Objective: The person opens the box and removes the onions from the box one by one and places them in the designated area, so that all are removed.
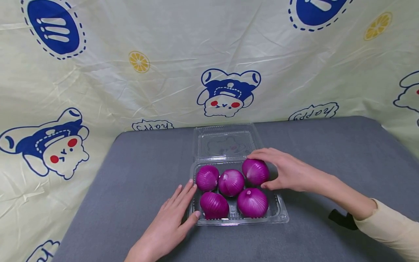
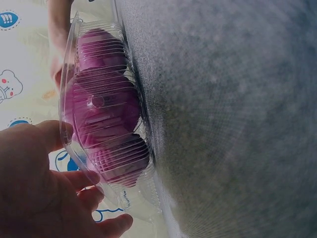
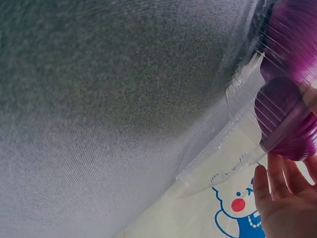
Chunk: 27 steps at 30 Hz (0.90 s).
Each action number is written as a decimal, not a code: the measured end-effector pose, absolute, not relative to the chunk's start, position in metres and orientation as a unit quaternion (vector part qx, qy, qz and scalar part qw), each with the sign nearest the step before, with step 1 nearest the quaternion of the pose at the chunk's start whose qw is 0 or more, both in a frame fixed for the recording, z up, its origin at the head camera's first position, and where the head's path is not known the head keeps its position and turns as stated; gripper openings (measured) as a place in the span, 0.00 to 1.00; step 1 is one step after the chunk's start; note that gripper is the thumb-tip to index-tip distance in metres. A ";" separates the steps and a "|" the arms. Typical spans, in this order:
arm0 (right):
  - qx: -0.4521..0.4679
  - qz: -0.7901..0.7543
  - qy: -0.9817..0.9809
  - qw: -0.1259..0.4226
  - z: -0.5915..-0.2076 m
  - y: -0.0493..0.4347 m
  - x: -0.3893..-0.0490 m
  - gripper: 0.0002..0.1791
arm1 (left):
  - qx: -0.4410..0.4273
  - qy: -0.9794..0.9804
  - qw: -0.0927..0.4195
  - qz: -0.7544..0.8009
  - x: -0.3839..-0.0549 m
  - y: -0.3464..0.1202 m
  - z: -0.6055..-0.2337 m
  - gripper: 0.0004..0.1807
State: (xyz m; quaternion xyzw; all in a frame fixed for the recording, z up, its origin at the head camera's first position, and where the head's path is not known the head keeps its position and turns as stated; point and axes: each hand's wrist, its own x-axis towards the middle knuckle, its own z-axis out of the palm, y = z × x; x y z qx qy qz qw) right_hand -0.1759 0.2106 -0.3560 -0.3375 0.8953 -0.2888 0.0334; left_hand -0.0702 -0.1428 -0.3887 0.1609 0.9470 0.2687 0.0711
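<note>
A clear plastic clamshell box (image 1: 282,215) lies on the table with its lid (image 1: 226,138) folded back. Inside are several purple onions, among them one at front left (image 1: 214,206), one at front right (image 1: 252,203) and one in the middle (image 1: 231,182). My right hand (image 1: 291,171) grips the back right onion (image 1: 255,172), thumb on the near side and fingers behind it. At the box's left edge my left hand (image 1: 168,220) rests with straight fingers; in the left wrist view the fingertips (image 2: 91,177) touch the rim.
Grey cloth (image 1: 137,174) covers the table. Behind it hangs a pale printed curtain (image 1: 176,87) with cartoon figures and orange slices. A black strap (image 1: 343,219) shows by the right sleeve (image 1: 389,225).
</note>
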 end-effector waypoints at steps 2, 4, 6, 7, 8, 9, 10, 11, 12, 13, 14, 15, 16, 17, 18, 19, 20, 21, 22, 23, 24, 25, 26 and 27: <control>-0.338 -0.293 0.894 0.023 -0.355 0.212 -0.175 0.42 | 0.161 0.947 0.071 0.268 -0.070 -0.143 -0.389 0.37; -0.339 -0.298 0.892 0.011 -0.354 0.214 -0.175 0.43 | 0.161 0.947 0.073 0.267 -0.070 -0.143 -0.389 0.37; -0.337 -0.303 0.891 0.000 -0.353 0.216 -0.174 0.43 | 0.162 0.947 0.074 0.267 -0.070 -0.143 -0.389 0.37; -0.335 -0.306 0.891 -0.004 -0.352 0.216 -0.173 0.43 | 0.162 0.947 0.074 0.267 -0.070 -0.143 -0.388 0.37; -0.332 -0.309 0.891 -0.009 -0.351 0.217 -0.172 0.43 | 0.161 0.947 0.075 0.267 -0.070 -0.143 -0.388 0.37; -0.329 -0.312 0.891 -0.012 -0.350 0.217 -0.172 0.43 | 0.161 0.947 0.076 0.267 -0.070 -0.143 -0.388 0.37; -0.327 -0.316 0.891 -0.016 -0.349 0.217 -0.171 0.43 | 0.160 0.947 0.078 0.267 -0.070 -0.143 -0.388 0.37; -0.323 -0.320 0.890 -0.020 -0.348 0.218 -0.170 0.43 | 0.159 0.947 0.079 0.267 -0.070 -0.143 -0.388 0.37; -0.321 -0.324 0.890 -0.023 -0.347 0.218 -0.170 0.43 | 0.157 0.947 0.081 0.267 -0.071 -0.142 -0.387 0.37; -0.320 -0.326 0.889 -0.028 -0.346 0.219 -0.169 0.43 | 0.156 0.948 0.082 0.266 -0.071 -0.142 -0.387 0.37; -0.319 -0.329 0.888 -0.033 -0.345 0.219 -0.169 0.43 | 0.155 0.948 0.084 0.266 -0.071 -0.142 -0.387 0.37; -0.319 -0.332 0.887 -0.038 -0.345 0.219 -0.169 0.43 | 0.154 0.948 0.086 0.265 -0.071 -0.142 -0.387 0.37; -0.319 -0.333 0.886 -0.044 -0.344 0.220 -0.168 0.43 | 0.153 0.948 0.087 0.265 -0.071 -0.142 -0.387 0.37; -0.318 -0.334 0.886 -0.049 -0.344 0.220 -0.168 0.43 | 0.153 0.948 0.088 0.265 -0.071 -0.142 -0.387 0.37; -0.318 -0.336 0.885 -0.052 -0.344 0.221 -0.167 0.43 | 0.153 0.948 0.088 0.265 -0.071 -0.142 -0.387 0.37; -0.318 -0.339 0.883 -0.055 -0.344 0.221 -0.167 0.43 | 0.153 0.948 0.088 0.264 -0.071 -0.142 -0.387 0.37; -0.319 -0.344 0.881 -0.056 -0.344 0.222 -0.166 0.43 | 0.153 0.948 0.088 0.264 -0.071 -0.142 -0.387 0.37; -0.318 -0.348 0.880 -0.058 -0.344 0.223 -0.166 0.43 | 0.153 0.948 0.088 0.264 -0.071 -0.142 -0.387 0.37; -0.317 -0.351 0.879 -0.059 -0.344 0.223 -0.166 0.43 | 0.154 0.948 0.087 0.264 -0.071 -0.142 -0.387 0.37; -0.316 -0.355 0.878 -0.060 -0.343 0.224 -0.165 0.43 | 0.155 0.948 0.087 0.264 -0.071 -0.142 -0.387 0.37; -0.315 -0.358 0.877 -0.060 -0.343 0.225 -0.165 0.43 | 0.156 0.948 0.086 0.263 -0.071 -0.142 -0.387 0.37; -0.313 -0.361 0.876 -0.060 -0.343 0.225 -0.165 0.43 | 0.156 0.948 0.085 0.263 -0.071 -0.142 -0.388 0.37; -0.311 -0.363 0.876 -0.060 -0.343 0.226 -0.164 0.43 | 0.156 0.948 0.085 0.263 -0.071 -0.142 -0.388 0.37; -0.310 -0.364 0.876 -0.062 -0.343 0.227 -0.164 0.44 | 0.157 0.948 0.084 0.263 -0.071 -0.142 -0.388 0.37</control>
